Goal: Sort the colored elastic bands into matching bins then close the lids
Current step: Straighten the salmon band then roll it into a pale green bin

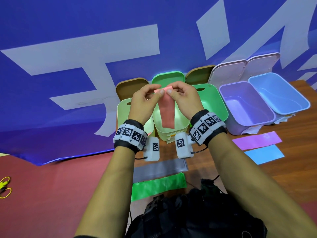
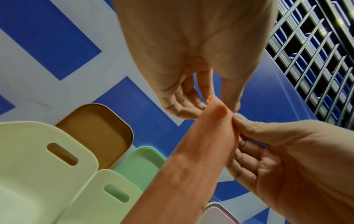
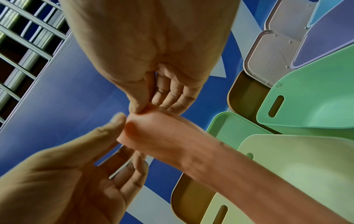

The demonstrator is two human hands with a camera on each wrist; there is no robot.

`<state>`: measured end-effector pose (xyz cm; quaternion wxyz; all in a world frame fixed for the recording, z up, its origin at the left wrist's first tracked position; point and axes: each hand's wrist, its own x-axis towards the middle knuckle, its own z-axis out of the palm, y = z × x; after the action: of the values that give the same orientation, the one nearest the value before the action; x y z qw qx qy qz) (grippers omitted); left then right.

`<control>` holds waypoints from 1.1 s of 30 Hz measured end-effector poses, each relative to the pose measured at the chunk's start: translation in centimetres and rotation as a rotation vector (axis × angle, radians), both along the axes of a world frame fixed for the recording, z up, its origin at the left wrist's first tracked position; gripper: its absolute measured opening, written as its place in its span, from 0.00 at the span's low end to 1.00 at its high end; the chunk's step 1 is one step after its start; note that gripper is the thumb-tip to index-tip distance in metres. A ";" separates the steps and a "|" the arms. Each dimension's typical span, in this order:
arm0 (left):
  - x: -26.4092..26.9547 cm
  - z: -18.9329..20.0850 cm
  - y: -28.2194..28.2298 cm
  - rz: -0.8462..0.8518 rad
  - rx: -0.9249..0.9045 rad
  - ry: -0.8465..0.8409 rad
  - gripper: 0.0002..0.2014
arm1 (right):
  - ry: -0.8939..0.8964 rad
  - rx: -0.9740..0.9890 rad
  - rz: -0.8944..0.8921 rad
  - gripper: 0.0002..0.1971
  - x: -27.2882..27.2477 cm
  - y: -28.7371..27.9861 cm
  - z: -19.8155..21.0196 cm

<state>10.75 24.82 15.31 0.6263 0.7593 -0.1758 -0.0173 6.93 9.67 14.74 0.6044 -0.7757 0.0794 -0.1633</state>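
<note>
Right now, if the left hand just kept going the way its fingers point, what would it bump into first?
The left hand points toward the right hand, both pinching the top of the pink band. Going straight on, it would most likely meet the right hand's fingers first, though depth is hard to judge.

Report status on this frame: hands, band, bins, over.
Left hand and right hand both pinch top edge of pink band. Band hangs over pale yellow-green bin. Lids open. Grey, green, purple, blue bands on table. Nothing blocking.

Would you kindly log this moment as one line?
both hands pinch pink band top | left hand | right hand | band hangs over yellow-green bin | lids open
</note>
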 end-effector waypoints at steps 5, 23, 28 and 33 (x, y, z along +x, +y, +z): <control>-0.1 0.1 -0.1 -0.013 0.012 -0.066 0.08 | 0.012 -0.008 -0.012 0.03 0.1 0.0 -0.1; 0.0 0.5 0.1 0.000 -0.015 -0.008 0.08 | -0.049 0.037 0.020 0.04 -0.3 0.1 1.1; 0.1 0.4 0.0 -0.008 -0.010 -0.056 0.08 | -0.032 0.035 -0.009 0.04 -0.2 0.0 0.8; 0.2 0.1 0.0 0.008 -0.002 -0.036 0.05 | -0.020 0.064 0.002 0.09 -0.2 0.0 0.8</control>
<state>10.96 24.80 15.40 0.6239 0.7595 -0.1842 -0.0010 6.75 9.69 15.51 0.6299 -0.7543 0.0777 -0.1680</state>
